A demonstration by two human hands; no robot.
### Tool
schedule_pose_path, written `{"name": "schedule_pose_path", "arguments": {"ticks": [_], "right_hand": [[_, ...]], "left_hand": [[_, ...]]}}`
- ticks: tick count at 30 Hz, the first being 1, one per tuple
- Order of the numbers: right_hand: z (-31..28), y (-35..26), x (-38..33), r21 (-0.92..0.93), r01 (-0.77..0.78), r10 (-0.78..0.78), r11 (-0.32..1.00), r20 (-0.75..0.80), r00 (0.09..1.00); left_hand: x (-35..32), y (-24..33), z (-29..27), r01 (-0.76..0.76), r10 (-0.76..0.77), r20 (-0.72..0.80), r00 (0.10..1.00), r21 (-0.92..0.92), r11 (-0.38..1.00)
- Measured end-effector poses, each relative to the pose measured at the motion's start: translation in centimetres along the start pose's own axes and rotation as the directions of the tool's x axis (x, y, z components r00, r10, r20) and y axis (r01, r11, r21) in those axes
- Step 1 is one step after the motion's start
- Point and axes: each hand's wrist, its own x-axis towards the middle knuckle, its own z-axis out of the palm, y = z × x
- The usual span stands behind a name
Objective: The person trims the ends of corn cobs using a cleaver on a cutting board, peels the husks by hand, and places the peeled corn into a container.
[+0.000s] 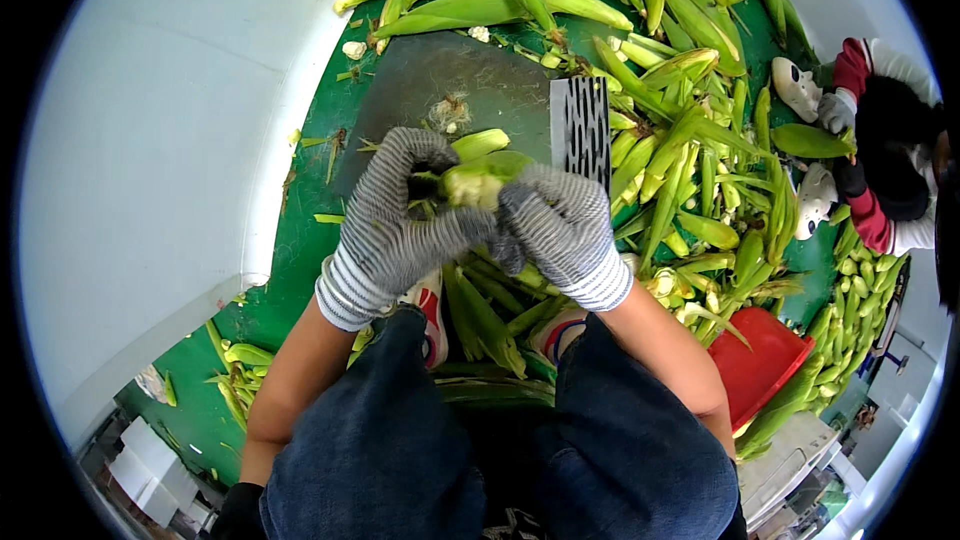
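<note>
Both gloved hands meet on one ear of corn [478, 180] above the grey cutting board [440, 80]: the left hand [395, 210] has its grip clamped round the husk, the right hand [560, 225] clamped on its near end. A cleaver [580, 125] lies at the board's right edge, with heaped corn [690, 90] beyond on the green floor [300, 250].

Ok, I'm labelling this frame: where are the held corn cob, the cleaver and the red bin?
corn cob [470, 183], head view, pale exposed tip.
cleaver [580, 125], head view, perforated blade.
red bin [765, 360], head view, inner floor.

Both gloved hands meet ahead of the knees: left hand [400, 215] curled in a grip, right hand [560, 230] clenched beside it, forearms bare.
</note>
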Motion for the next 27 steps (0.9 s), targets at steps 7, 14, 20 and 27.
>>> {"name": "schedule_pose_path", "arguments": {"ticks": [7,14,20,27], "right_hand": [[0.4,0.7,1.2,0.281,0.001,0.014,0.96,-0.053,0.999],[0.0,0.5,1.2,0.246,0.098,-0.082,0.964,-0.075,0.994],[-2.7,0.3,0.6,0.389,0.016,0.086,0.921,-0.243,0.966],[-5.4,0.7,-0.4,0.159,0.025,0.04,0.987,-0.392,0.919]], "left_hand": [[-0.1,0.7,-0.1,0.196,-0.206,-0.152,0.967,-0.082,0.977],[1.1,1.2,0.8,0.058,-0.046,-0.227,0.973,0.047,0.997],[2.9,1.6,3.4,0.101,-0.162,-0.223,0.961,-0.263,0.959],[5.4,0.2,5.5,0.29,-0.321,0.056,0.945,-0.595,0.75]]}}
